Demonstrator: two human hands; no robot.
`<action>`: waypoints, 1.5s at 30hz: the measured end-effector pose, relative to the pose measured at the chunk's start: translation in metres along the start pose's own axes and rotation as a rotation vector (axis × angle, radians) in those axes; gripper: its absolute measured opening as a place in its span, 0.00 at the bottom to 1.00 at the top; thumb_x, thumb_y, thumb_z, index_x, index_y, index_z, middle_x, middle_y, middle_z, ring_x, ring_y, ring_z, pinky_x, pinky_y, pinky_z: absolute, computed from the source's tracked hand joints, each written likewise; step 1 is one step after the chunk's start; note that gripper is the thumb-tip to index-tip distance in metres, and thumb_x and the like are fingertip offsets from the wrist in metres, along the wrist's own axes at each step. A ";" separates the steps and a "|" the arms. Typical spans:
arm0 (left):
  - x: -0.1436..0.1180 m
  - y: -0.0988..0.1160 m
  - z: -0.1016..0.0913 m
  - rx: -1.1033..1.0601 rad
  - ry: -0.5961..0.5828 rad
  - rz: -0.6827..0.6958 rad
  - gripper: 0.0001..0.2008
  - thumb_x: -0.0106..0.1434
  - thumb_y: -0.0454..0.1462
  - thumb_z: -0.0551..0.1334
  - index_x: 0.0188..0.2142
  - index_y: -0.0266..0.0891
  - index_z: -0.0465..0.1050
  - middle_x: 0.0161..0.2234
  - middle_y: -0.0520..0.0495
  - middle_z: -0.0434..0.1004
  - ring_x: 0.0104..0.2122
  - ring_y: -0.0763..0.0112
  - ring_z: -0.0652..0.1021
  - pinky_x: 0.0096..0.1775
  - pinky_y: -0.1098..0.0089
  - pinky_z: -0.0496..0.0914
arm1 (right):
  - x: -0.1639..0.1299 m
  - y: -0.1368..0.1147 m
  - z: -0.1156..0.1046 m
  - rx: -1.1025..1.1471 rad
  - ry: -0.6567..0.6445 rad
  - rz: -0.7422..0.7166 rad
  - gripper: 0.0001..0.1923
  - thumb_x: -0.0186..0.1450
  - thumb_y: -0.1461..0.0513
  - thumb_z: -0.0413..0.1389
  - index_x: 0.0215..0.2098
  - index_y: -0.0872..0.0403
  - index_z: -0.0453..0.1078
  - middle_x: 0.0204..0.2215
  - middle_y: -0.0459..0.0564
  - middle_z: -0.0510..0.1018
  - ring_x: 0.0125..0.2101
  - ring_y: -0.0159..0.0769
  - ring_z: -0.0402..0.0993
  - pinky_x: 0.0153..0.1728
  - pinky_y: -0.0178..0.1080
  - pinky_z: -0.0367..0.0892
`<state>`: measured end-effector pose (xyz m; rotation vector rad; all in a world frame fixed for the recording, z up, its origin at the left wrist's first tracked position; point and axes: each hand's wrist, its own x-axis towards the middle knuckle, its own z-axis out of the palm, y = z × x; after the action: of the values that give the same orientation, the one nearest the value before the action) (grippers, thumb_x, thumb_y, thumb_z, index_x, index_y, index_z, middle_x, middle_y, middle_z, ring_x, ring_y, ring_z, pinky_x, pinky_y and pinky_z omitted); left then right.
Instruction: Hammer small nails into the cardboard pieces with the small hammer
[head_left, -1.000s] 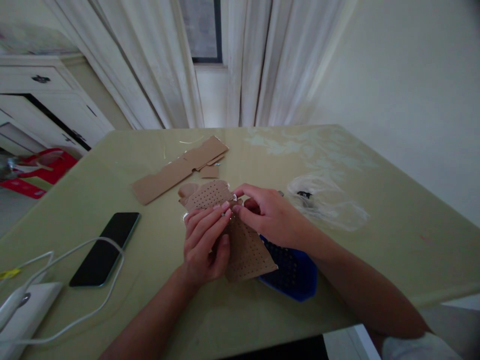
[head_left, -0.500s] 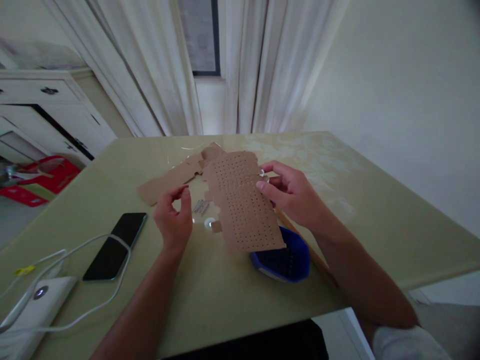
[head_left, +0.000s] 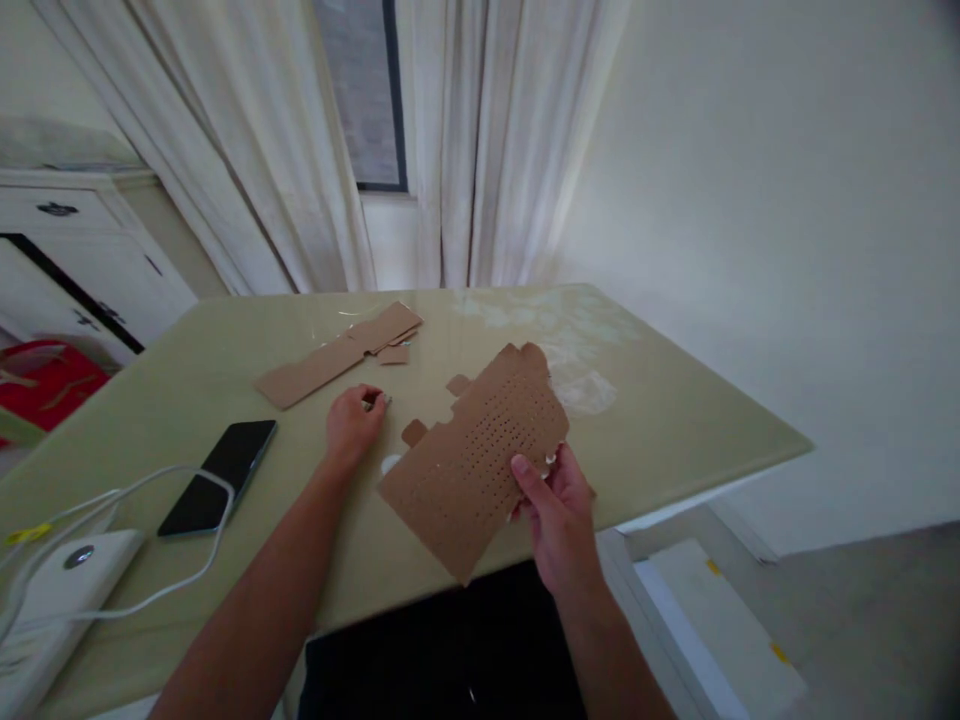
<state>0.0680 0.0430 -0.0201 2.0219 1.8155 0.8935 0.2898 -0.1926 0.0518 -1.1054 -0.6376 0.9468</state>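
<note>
My right hand [head_left: 553, 505] grips a brown cardboard sheet [head_left: 476, 450] full of small punched holes, holding it by its near right edge, lifted over the table's front edge. My left hand [head_left: 352, 425] rests on the pale green table [head_left: 660, 420], fingers curled around small metal pieces [head_left: 377, 401] that poke out at the fingertips. Small cardboard scraps [head_left: 414, 432] lie just right of that hand.
A long folded cardboard strip [head_left: 337, 352] lies farther back. A black phone [head_left: 217, 476] lies at the left, with a white cable [head_left: 142, 490] looping to a white device [head_left: 52, 590]. White curtains, a white cabinet and red items stand beyond the table.
My right hand has pulled the perforated sheet toward me and down to the right. My left hand has dropped onto the table over the metal pieces. The blue basket is no longer visible.
</note>
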 end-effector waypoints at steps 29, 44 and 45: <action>-0.005 -0.006 0.008 0.094 -0.019 0.156 0.19 0.71 0.40 0.58 0.52 0.35 0.82 0.44 0.35 0.82 0.46 0.51 0.81 0.54 0.56 0.74 | -0.121 0.088 0.018 0.354 0.143 0.183 0.38 0.51 0.52 0.82 0.56 0.49 0.76 0.45 0.52 0.88 0.49 0.52 0.86 0.51 0.53 0.83; -0.053 0.061 -0.029 -0.263 0.292 0.327 0.16 0.75 0.43 0.59 0.52 0.40 0.82 0.42 0.42 0.79 0.40 0.60 0.78 0.46 0.61 0.75 | -0.122 0.095 0.011 0.347 0.244 0.197 0.30 0.50 0.51 0.83 0.43 0.50 0.77 0.42 0.52 0.90 0.44 0.48 0.87 0.51 0.51 0.81; -0.067 0.065 -0.033 -0.329 0.290 0.330 0.17 0.77 0.45 0.57 0.53 0.40 0.81 0.42 0.43 0.80 0.37 0.63 0.77 0.42 0.64 0.74 | -0.121 0.095 0.010 0.353 0.262 0.195 0.30 0.50 0.50 0.83 0.43 0.50 0.77 0.42 0.52 0.90 0.45 0.48 0.87 0.52 0.51 0.81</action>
<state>0.0985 -0.0396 0.0263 2.0864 1.3554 1.5378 0.1943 -0.2804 -0.0309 -0.9622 -0.1411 1.0137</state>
